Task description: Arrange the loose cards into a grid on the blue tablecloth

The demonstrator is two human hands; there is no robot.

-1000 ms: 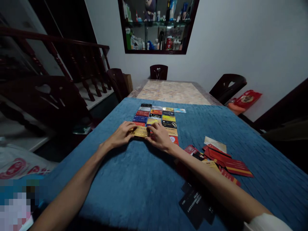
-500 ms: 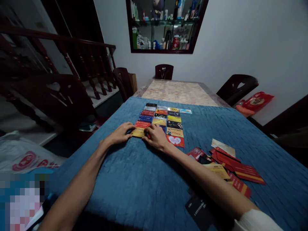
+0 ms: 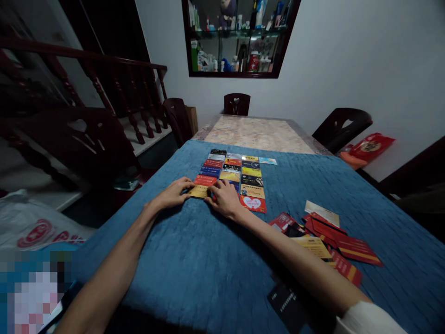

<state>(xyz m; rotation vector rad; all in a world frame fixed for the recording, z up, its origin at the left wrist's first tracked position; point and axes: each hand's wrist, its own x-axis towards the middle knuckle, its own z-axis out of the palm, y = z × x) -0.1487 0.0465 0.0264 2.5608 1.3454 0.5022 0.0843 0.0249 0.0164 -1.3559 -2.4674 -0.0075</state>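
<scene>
A gold card (image 3: 199, 191) lies flat at the near end of the left column of cards. My left hand (image 3: 175, 192) has its fingertips and thumb on the card's left edge. At the card's right edge rest the bent fingers of my right hand (image 3: 224, 197), which hides part of the middle column. Just beyond is a red card (image 3: 205, 180), then a blue card (image 3: 210, 171). Right of my right hand, a red card with a white heart (image 3: 252, 203) ends the third column, below a card with a small figure (image 3: 252, 191).
Loose red and gold cards (image 3: 358, 248) lie piled on the blue cloth (image 3: 194, 264) at the right, partly under my right forearm. Black cards (image 3: 287, 301) are nearer. A light blue card (image 3: 268, 161) lies at the far right of the rows. Dark chairs (image 3: 342, 125) flank the table.
Almost nothing differs. Both hands stay at the gold card's edges, and the view has shifted very slightly.
</scene>
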